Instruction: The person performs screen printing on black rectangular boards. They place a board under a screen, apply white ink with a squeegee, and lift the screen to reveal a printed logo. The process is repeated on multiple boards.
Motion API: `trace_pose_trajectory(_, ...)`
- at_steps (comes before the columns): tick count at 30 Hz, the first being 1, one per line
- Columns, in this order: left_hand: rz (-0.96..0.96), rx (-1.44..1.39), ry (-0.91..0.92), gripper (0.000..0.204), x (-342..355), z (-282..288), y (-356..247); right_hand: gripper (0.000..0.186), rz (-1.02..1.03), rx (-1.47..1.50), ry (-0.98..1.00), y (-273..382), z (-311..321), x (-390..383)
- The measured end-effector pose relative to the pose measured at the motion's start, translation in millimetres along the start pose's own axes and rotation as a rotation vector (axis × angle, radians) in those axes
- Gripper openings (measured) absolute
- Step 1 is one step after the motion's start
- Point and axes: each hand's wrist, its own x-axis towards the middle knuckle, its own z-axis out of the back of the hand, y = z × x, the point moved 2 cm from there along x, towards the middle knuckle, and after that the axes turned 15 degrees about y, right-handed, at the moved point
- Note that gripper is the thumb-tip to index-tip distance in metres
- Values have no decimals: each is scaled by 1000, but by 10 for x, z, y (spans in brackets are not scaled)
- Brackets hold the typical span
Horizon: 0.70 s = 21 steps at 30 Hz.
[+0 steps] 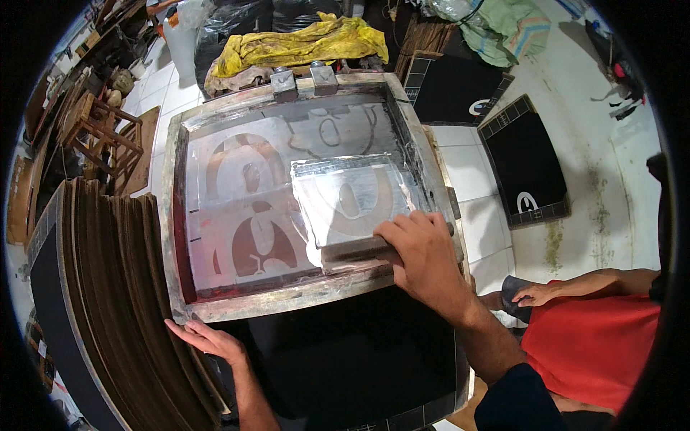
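My right hand (424, 262) is closed round the dark handle of a squeegee (352, 253), low in the right half of a screen printing frame (244, 307). White ink (323, 187) lies on the mesh beyond the squeegee, with streaks at its sides. Curved stencil shapes (262, 248) show through the mesh. My left hand (208, 341) is at the frame's near left corner, fingers stretched out along its underside; whether it bears any weight I cannot tell. Under the near side of the frame lies a black sheet (345, 359).
A thick stack of boards (115, 302) stands on the left. Two metal clamps (305, 80) hold the frame's far edge, with a yellow cloth (295, 47) behind. Printed black panels (525, 161) lie to the right. A person in red (589, 345) sits close at the right.
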Motion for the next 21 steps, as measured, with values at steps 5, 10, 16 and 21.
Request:
trace_pose_trajectory(5, 25, -25, 6, 59, -6, 19, 15, 36, 11, -7, 58, -156, -118, 188)
trace_pose_trajectory(10, 28, -35, 8, 59, -11, 13, 4, 43, 23, -73, -28, -553, -60, 1129)
trace_pose_trajectory(16, 39, 14, -17, 60, -7, 22, 13, 45, -34, -60, -18, -822, 16, 1815)
trace_pose_trajectory(21, 37, -33, -13, 58, -22, 34, 58, 39, -58, -146, -46, -271, -244, 683)
